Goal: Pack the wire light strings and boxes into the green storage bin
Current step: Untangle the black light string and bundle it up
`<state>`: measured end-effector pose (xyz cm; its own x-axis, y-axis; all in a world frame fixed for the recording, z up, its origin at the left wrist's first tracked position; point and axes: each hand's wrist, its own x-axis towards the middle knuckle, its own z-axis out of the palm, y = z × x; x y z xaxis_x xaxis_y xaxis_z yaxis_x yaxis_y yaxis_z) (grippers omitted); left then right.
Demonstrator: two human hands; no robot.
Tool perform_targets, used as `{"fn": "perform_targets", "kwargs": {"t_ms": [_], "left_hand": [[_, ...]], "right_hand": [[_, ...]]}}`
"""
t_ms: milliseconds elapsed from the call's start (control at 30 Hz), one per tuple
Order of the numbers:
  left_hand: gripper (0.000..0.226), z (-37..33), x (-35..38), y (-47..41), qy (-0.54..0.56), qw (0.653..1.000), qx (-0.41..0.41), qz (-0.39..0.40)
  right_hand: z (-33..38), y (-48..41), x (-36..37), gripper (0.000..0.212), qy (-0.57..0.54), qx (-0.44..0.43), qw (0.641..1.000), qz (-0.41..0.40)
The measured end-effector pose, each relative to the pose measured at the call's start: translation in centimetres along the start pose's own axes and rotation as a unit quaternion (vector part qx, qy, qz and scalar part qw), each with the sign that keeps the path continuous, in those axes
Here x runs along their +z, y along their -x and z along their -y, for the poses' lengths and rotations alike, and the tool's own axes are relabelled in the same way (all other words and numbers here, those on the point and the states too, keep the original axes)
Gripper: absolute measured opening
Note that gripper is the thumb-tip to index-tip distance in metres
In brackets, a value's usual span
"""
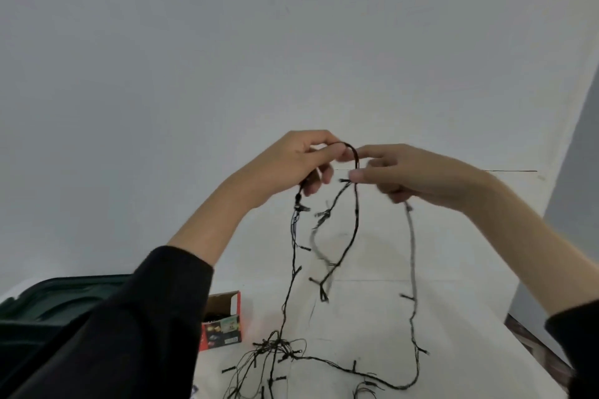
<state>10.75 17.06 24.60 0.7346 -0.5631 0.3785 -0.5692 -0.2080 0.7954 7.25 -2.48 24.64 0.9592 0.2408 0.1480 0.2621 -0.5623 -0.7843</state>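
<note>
Both my hands are raised in front of the pale wall, holding a dark wire light string (pixel 356 223) with small bulbs. My left hand (pixel 301 162) grips one stretch of it, curled fingers round the wire. Close beside it, my right hand (pixel 398 175) pinches the same string between thumb and fingers. Loops hang down from both hands to a tangled heap (pixel 278 353) on the white table. A red light box (pixel 223 321) stands open on the table behind my left sleeve. The green storage bin (pixel 48 301) sits at the lower left, partly hidden by my left arm.
The white table (pixel 453 317) runs back to the wall; its right edge (pixel 534 340) drops to a darker floor. A pale wall fills the upper view.
</note>
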Motion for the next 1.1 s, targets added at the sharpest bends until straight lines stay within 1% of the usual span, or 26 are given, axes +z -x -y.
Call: {"fn": "perform_targets", "kwargs": {"t_ms": [33,67,133,200,300,367,467,533,600,667,700,767,833,900,933,967,1000,1033,1067,1100], "left_hand": [[0.019,-0.2,0.2,-0.2,0.003,1.0,0.005,-0.002],[0.017,-0.1,0.1,-0.3,0.006,1.0,0.007,-0.013],[0.015,0.7,-0.3,0.1,0.01,0.999,-0.003,-0.033],[0.014,2.2,-0.6,1.1,0.014,0.999,-0.027,-0.012],[0.016,4.0,0.1,2.5,0.032,0.997,-0.049,0.041],[0.015,4.6,0.5,2.8,0.055,0.996,-0.051,0.045],[0.015,5.1,0.4,3.0,0.039,0.997,-0.056,0.044],[0.017,5.6,0.1,3.3,0.04,0.996,-0.06,0.058],[0.018,6.8,0.0,3.8,0.036,0.994,-0.068,0.079],[0.021,8.6,0.3,4.6,0.049,0.991,-0.093,0.088],[0.023,9.5,0.3,5.1,0.06,0.987,-0.113,0.092],[0.025,11.0,0.3,5.6,0.071,0.98,-0.156,0.105],[0.027,11.7,-0.3,5.5,0.053,0.975,-0.183,0.118],[0.027,11.8,-0.9,5.1,0.03,0.97,-0.2,0.132],[0.026,11.9,-1.2,5.0,0.012,0.967,-0.209,0.144],[0.024,11.9,-1.2,4.8,-0.021,0.963,-0.215,0.158],[0.024,11.7,-1.0,4.6,-0.066,0.96,-0.216,0.167],[0.024,11.4,-0.8,4.2,-0.107,0.958,-0.21,0.164],[0.025,10.9,-0.3,3.8,-0.126,0.963,-0.195,0.14],[0.024,10.2,0.2,3.3,-0.119,0.972,-0.175,0.098]], "right_hand": [[0.3,-0.2,0.8,0.019,-0.013,-0.011,1.0,0.006],[0.4,-0.5,1.0,0.02,-0.027,-0.014,1.0,-0.003],[0.7,-0.6,0.4,0.026,-0.083,-0.004,0.995,-0.052],[1.1,-0.4,-0.7,0.027,-0.135,-0.005,0.986,-0.093],[1.2,-0.3,-1.3,0.028,-0.128,-0.02,0.983,-0.131],[1.2,-0.3,-1.0,0.028,-0.126,-0.028,0.979,-0.159],[1.4,-0.5,-1.1,0.029,-0.152,-0.055,0.963,-0.215],[1.7,-0.5,-2.0,0.029,-0.189,-0.075,0.943,-0.262],[2.1,-0.4,-3.6,0.03,-0.247,-0.084,0.91,-0.323],[1.9,-0.2,-5.1,0.03,-0.282,-0.086,0.875,-0.384],[1.6,-0.1,-5.6,0.029,-0.282,-0.082,0.865,-0.406],[0.6,0.1,-6.1,0.029,-0.269,-0.073,0.857,-0.434],[-0.1,0.3,-6.3,0.029,-0.264,-0.074,0.842,-0.464],[-0.5,0.6,-6.7,0.03,-0.282,-0.078,0.814,-0.501],[-0.8,0.6,-6.9,0.031,-0.291,-0.076,0.801,-0.517],[-1.2,0.5,-6.9,0.031,-0.28,-0.074,0.797,-0.53],[-1.7,0.4,-6.6,0.03,-0.237,-0.066,0.811,-0.531],[-2.5,0.1,-6.4,0.027,-0.144,-0.044,0.843,-0.516],[-3.1,0.0,-6.0,0.024,-0.02,-0.01,0.885,-0.465],[-3.5,0.0,-5.4,0.02,0.11,0.031,0.922,-0.37]]}}
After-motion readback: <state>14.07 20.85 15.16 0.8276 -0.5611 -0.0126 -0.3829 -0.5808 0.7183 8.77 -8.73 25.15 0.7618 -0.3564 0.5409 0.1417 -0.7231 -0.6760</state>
